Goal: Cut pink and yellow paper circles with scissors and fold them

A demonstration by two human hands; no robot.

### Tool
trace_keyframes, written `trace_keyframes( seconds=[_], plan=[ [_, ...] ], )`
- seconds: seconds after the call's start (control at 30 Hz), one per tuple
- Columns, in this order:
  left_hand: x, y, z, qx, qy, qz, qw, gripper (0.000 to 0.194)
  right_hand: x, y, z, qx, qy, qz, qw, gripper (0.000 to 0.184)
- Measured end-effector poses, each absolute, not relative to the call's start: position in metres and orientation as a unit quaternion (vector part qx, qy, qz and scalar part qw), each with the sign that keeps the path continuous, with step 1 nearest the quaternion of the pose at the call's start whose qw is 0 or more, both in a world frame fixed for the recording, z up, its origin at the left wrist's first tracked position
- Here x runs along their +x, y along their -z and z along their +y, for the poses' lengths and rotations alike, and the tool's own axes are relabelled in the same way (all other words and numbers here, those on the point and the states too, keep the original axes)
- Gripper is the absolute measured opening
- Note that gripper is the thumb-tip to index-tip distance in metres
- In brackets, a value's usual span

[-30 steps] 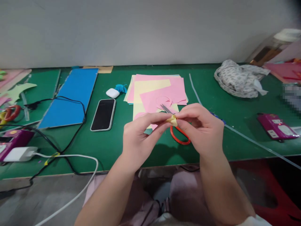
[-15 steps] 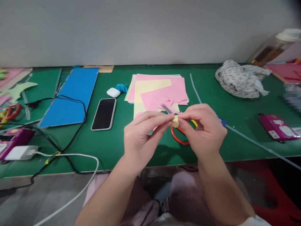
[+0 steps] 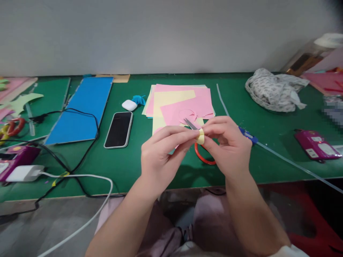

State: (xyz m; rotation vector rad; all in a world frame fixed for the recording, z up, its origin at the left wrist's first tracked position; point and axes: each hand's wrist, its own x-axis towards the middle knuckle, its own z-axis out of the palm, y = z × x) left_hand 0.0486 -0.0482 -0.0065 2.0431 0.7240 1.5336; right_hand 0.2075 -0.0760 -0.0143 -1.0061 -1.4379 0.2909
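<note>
With left hand (image 3: 160,153) and right hand (image 3: 229,146), we pinch the yellow strip (image 3: 201,137), already curled but not yet set down.

The paper piece (image 3: 200,137) is yellow, the cloth (image 3: 271,91) whitish, apparently grey-spotted.

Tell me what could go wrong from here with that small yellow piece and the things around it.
The small yellow piece is pinched between the left hand and right hand; too firm a grip might crease it.
The scissors lie close by with their pointed tip exposed, so a lowered hand could get pricked.
The white cable hangs over the front edge of the table and might get snagged.
</note>
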Motion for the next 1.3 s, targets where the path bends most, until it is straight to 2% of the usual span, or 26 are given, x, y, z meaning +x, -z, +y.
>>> trace_keyframes(
  seconds=[0.2, 0.43, 0.6, 0.83, 0.93, 1.17, 1.3],
  plan=[
    [0.0521, 0.0098, -0.0516, 0.694, -0.58, 0.283, 0.32, 0.032, 0.2063, 0.0169, -0.0742, -0.404, -0.17, -0.595, 0.674, 0.021],
    [0.0561, 0.0139, -0.0508, 0.617, -0.594, 0.318, 0.406, 0.013, 0.2026, 0.0195, -0.0723, -0.382, -0.183, -0.582, 0.694, 0.019],
    [0.0561, 0.0136, -0.0499, 0.623, -0.593, 0.314, 0.401, 0.01, 0.2031, 0.0179, -0.0737, -0.387, -0.179, -0.583, 0.691, 0.018],
    [0.0556, 0.0101, -0.0527, 0.627, -0.596, 0.283, 0.413, 0.024, 0.2027, 0.0162, -0.0743, -0.383, -0.16, -0.588, 0.694, 0.021],
    [0.0557, 0.0106, -0.0539, 0.614, -0.6, 0.303, 0.414, 0.023, 0.2031, 0.016, -0.0742, -0.385, -0.139, -0.585, 0.7, 0.02],
    [0.0541, 0.0097, -0.0525, 0.653, -0.604, 0.304, 0.341, 0.021, 0.2039, 0.016, -0.0759, -0.395, -0.112, -0.594, 0.692, 0.021],
    [0.0534, 0.0084, -0.053, 0.661, -0.595, 0.305, 0.34, 0.02, 0.2028, 0.0143, -0.0768, -0.403, -0.099, -0.6, 0.684, 0.02]
  ],
)
